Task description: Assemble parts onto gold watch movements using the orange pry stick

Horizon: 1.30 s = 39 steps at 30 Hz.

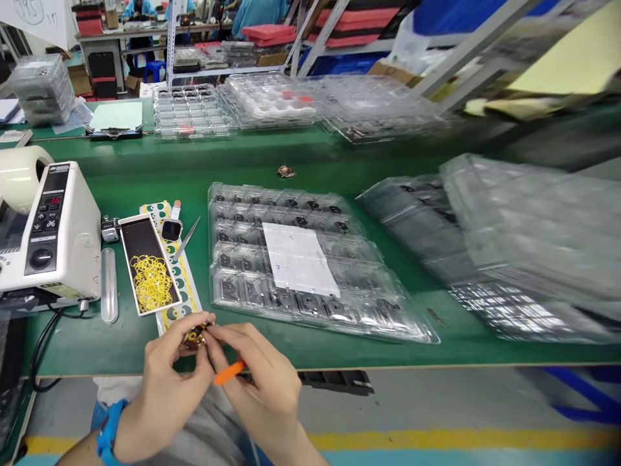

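My left hand (172, 375), with a blue wristband (110, 430), pinches a small gold-and-black component (195, 336) near the table's front edge. The fingertips of my right hand (264, 375) meet the same part from the right. A slim orange tool (229, 373) sticks out from between the right fingers; its kind and its other end are hidden. Just beyond my hands lies a shallow white-rimmed box (145, 236) with a pile of thin yellow rings (151, 285). Beside it are a smartwatch body (171, 230) and pointed metal tweezers (188, 237) on a yellow-and-white punched sheet (184, 288).
A clear compartment tray (388, 323) of small parts, with a paper slip (301, 259) on it, lies ahead. Stacked clear trays (533, 220) fill the right. A white tape dispenser (68, 226) stands left. One small metallic part (286, 171) lies farther back.
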Motion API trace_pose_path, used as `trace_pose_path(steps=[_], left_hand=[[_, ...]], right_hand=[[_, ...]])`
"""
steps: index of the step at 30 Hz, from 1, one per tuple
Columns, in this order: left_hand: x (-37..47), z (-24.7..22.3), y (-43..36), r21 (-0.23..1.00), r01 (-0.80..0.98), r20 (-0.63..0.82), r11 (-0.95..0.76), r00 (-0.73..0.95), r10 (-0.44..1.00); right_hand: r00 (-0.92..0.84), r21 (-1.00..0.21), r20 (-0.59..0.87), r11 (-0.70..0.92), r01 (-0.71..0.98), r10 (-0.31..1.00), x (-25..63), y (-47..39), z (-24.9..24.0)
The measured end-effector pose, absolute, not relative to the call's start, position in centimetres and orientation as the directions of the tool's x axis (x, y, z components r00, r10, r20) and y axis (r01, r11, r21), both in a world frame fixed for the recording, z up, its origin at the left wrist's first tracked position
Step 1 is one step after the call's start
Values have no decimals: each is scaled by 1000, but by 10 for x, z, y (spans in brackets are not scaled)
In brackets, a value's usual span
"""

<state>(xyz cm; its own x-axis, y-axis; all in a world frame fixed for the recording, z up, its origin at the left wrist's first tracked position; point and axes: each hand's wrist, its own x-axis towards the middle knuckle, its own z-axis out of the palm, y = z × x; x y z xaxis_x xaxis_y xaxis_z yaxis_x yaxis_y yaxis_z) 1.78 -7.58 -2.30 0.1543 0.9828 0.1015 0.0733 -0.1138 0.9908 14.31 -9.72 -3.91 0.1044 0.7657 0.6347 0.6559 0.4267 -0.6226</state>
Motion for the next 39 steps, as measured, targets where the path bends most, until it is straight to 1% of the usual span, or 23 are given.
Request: trace_pose_path(steps=[5,10,12,14,15,18,20,21,22,23,25,26,27,29,30,32,34,36,39], left_hand=[[14,-26,-79,960,172,187,-222,195,963],[3,-32,-79,933,196,250,-302,249,936],[-2,-34,-79,933,200,244,-298,255,936],[-6,-36,-79,944,208,204,-257,244,948],[-8,-37,-78,950,211,180,-231,235,955],[-15,-40,-76,968,205,111,-144,161,981],[-23,-40,-75,983,166,70,-83,81,994],[-27,-40,-75,990,131,43,-48,43,998],[-32,-40,-76,996,87,14,-15,15,1000],[-37,-40,-78,999,37,-15,15,-5,1000],[-46,-38,-81,995,-67,-80,78,-33,996],[-50,-37,-82,988,-113,-112,106,-43,993],[-54,-37,-82,980,-152,-140,130,-51,989],[-57,-37,-81,964,-204,-180,168,-43,983],[-57,-37,-80,961,-216,-185,175,-30,982],[-54,-37,-77,964,-208,-168,164,-4,986],[-50,-34,-74,976,-166,-138,138,11,990],[-45,-31,-72,988,-110,-111,112,10,994],[-41,-28,-71,997,-62,-51,51,9,999]], right_hand=[[127,-639,620,404,654,774,140,-97,-37],[105,-669,586,406,623,804,135,-91,-33],[73,-670,585,431,604,807,133,-88,-32],[40,-719,552,451,529,833,131,-85,-31],[17,-765,508,442,469,861,131,-84,-30],[-56,-912,350,354,205,935,132,-78,-26],[-52,-953,295,298,55,954,133,-70,-24],[-40,-963,267,268,36,963,134,-63,-23],[-32,-968,237,239,73,971,134,-56,-23],[-32,-966,204,207,153,978,133,-48,-22],[-55,-933,151,161,323,987,131,-34,-22],[-71,-913,142,158,376,987,130,-29,-22],[-87,-902,139,162,400,986,128,-27,-22],[-124,-900,147,185,396,981,125,-28,-20],[-142,-894,166,209,396,976,123,-32,-19],[-175,-861,253,304,408,951,117,-43,-18],[-190,-794,372,418,441,909,110,-53,-19],[-184,-740,457,487,464,870,103,-61,-22],[-191,-727,488,518,451,852,96,-69,-26]])
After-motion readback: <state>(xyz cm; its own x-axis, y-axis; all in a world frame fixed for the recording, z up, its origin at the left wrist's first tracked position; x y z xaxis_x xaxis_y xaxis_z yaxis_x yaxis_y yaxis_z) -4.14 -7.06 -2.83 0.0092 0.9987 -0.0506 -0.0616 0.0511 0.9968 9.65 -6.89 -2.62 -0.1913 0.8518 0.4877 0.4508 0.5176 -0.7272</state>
